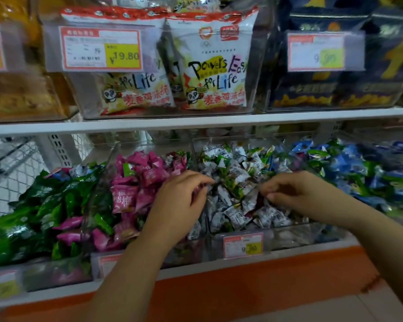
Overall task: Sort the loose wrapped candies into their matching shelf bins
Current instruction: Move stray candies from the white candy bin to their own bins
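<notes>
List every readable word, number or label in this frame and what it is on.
"¥19.80": yellow patch of red-bordered price tag on upper clear bin.
"Powers Eas... for Life": right white snack bag.
"麦香鸡味块": red print on left white snack bag.
"9.90": small price tag below the silver-wrapped candies.
Too blurred: upper-right price tag, pink candy wrappers.

Dim, even light; edges bend and blur, glare on clear bins [219, 126].
</notes>
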